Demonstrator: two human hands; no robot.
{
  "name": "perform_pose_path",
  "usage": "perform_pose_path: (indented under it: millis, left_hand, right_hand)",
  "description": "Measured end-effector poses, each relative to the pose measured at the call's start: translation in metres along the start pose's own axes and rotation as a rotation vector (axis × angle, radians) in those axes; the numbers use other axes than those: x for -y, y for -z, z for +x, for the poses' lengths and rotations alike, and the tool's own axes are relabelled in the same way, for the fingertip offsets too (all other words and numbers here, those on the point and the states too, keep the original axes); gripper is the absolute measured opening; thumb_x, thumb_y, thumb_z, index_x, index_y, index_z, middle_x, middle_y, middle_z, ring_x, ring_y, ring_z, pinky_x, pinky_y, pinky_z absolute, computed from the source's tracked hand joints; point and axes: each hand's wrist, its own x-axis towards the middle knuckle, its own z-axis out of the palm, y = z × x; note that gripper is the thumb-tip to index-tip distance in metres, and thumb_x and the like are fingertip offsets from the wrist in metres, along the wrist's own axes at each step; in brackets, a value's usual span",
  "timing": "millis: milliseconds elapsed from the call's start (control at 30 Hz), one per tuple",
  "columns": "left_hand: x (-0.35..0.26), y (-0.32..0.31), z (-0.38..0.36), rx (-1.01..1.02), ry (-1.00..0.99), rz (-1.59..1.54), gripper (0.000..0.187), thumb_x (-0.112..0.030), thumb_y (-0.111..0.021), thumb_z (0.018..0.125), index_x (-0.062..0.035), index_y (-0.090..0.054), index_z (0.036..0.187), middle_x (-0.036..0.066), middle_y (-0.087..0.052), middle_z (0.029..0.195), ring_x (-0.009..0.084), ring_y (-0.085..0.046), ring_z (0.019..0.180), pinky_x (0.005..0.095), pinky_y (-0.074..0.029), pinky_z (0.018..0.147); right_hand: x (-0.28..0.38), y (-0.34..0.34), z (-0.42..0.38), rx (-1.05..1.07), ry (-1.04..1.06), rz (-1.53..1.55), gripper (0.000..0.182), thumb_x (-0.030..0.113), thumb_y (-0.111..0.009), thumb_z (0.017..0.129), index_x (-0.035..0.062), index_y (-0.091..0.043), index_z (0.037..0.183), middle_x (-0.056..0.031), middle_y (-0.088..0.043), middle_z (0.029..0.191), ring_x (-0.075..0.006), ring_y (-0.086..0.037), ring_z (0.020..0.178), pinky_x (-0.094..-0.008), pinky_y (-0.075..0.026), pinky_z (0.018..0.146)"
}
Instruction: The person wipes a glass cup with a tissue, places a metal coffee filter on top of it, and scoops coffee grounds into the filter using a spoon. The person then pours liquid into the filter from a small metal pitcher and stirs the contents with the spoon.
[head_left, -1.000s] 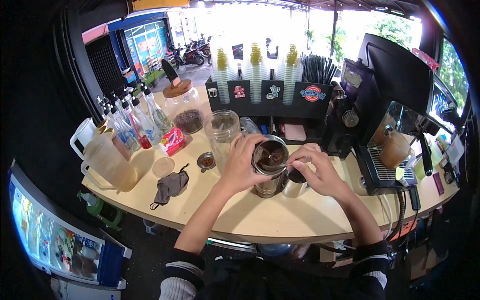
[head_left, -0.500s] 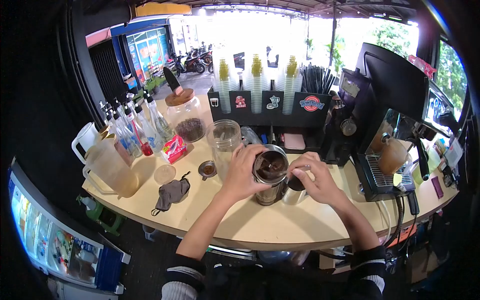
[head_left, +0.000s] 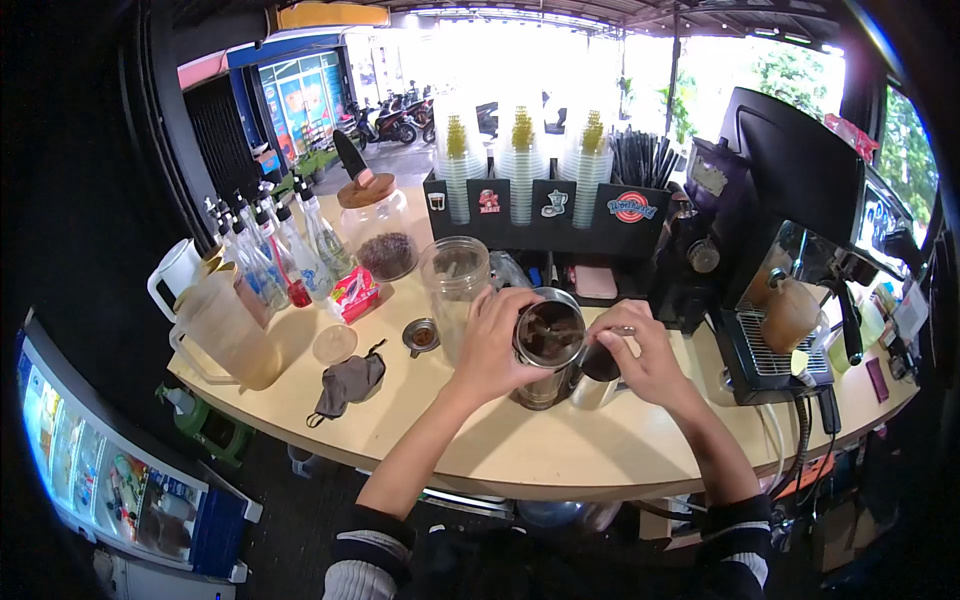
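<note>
My left hand is wrapped around the side of a metal canister, whose open mouth faces me and shows dark brown contents. In my right hand the fingers pinch a thin metal spoon; its far end is hard to make out. Beneath those fingers stands a small metal cup with a dark inside, close to the canister's right side. A tall clear jar is just behind my left hand. A small metal strainer with brown matter in it lies to the left.
On the left are a plastic pitcher, pump bottles, a red packet, a round lid and a dark face mask. A cup and straw holder stands behind. An espresso machine occupies the right.
The spoon has moved from the canister's mouth to the right, over its rim and the small cup. My left hand keeps its hold on the canister. The view has shifted slightly.
</note>
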Motion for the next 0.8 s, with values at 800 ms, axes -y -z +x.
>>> perform_pose_path:
  millis: [800]
  left_hand:
    - [-0.0026, -0.0072, -0.0085, -0.09, 0.017, -0.011, 0.082, -0.02, -0.084, 0.046, -0.007, -0.048, 0.118, 0.014, -0.048, 0.115, 0.0335, -0.046, 0.111, 0.0433, -0.036, 0.095]
  right_hand:
    - [0.0003, 0.0012, -0.0016, 0.116, -0.02, 0.013, 0.009, 0.012, -0.054, 0.089, 0.0061, -0.06, 0.092, -0.0037, -0.065, 0.081, -0.0194, -0.056, 0.079, -0.0339, -0.033, 0.084]
